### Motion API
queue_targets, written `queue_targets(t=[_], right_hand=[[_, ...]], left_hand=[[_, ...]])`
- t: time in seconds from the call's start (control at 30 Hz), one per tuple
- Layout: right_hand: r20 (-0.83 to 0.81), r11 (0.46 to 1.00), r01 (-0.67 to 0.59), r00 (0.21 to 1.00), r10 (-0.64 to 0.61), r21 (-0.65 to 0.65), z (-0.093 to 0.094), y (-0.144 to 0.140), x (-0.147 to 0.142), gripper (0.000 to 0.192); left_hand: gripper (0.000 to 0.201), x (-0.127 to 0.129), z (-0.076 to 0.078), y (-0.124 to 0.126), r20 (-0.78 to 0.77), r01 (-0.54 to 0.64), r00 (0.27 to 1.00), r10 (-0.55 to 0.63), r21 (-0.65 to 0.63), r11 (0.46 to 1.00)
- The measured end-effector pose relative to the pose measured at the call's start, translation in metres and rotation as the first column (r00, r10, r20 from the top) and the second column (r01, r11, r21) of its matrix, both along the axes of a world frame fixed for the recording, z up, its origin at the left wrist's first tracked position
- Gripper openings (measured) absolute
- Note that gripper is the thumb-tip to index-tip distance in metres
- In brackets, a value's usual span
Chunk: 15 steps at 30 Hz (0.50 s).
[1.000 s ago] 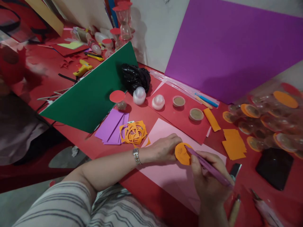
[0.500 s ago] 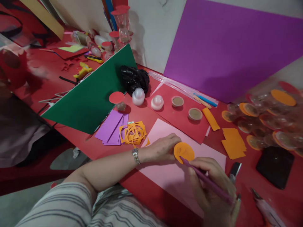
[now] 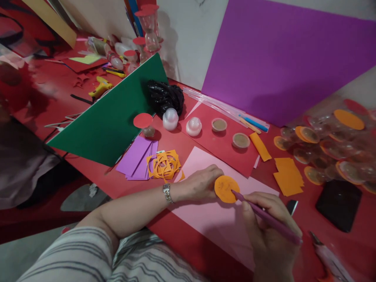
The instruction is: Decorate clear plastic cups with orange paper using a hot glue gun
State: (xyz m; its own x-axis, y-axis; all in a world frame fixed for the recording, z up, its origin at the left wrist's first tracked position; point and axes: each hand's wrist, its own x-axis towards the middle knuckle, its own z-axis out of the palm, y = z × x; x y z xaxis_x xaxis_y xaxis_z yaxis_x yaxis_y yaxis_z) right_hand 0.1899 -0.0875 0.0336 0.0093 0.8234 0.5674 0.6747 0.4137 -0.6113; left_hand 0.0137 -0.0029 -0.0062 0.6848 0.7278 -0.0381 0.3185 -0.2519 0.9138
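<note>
My left hand [image 3: 199, 182] presses an orange paper disc [image 3: 226, 188] flat onto a pink sheet [image 3: 205, 215] lying on the red table. In my right hand [image 3: 268, 231] is a purple pencil [image 3: 266, 217], gripped like a pen, its tip touching the disc's right edge. A watch sits on my left wrist. Orange cut-out scraps [image 3: 163, 164] lie left of the pink sheet, beside a stack of purple paper pieces [image 3: 136, 156].
A green board [image 3: 111, 117] leans at the left and a large purple sheet [image 3: 282, 58] stands against the wall. Small cups [image 3: 219, 125], white domes [image 3: 194, 126], a black bag [image 3: 165, 98], orange squares [image 3: 288, 176], clear capsules [image 3: 329, 145] and a black phone [image 3: 337, 205] surround the work spot.
The pencil tip slid from the disc's top down its lower edge and now rests at its right edge. My left hand kept the disc in place.
</note>
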Motion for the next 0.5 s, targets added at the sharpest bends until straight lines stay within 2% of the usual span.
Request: queue_targets(t=[0.13, 0.3, 0.4, 0.5], right_hand=[[0.068, 0.999, 0.004, 0.998, -0.007, 0.048, -0.002, 0.007, -0.004, 0.011], [0.074, 0.992, -0.010, 0.997, 0.001, 0.127, -0.011, 0.014, -0.007, 0.018], [0.034, 0.996, -0.039, 0.999, 0.036, 0.082, -0.011, 0.011, -0.007, 0.019], [-0.067, 0.998, -0.055, 0.996, 0.053, -0.035, -0.006, 0.003, -0.008, 0.009]], left_hand=[[0.034, 0.000, -0.001, 0.000, 0.008, 0.009, 1.000, -0.009, 0.007, 1.000], [0.032, 0.001, -0.003, -0.001, 0.040, 0.000, 0.999, 0.000, 0.012, 1.000], [0.032, 0.001, -0.005, -0.002, 0.039, 0.003, 0.999, -0.004, 0.022, 1.000], [0.034, 0.000, -0.005, -0.001, 0.036, 0.013, 0.999, -0.014, 0.045, 0.999]])
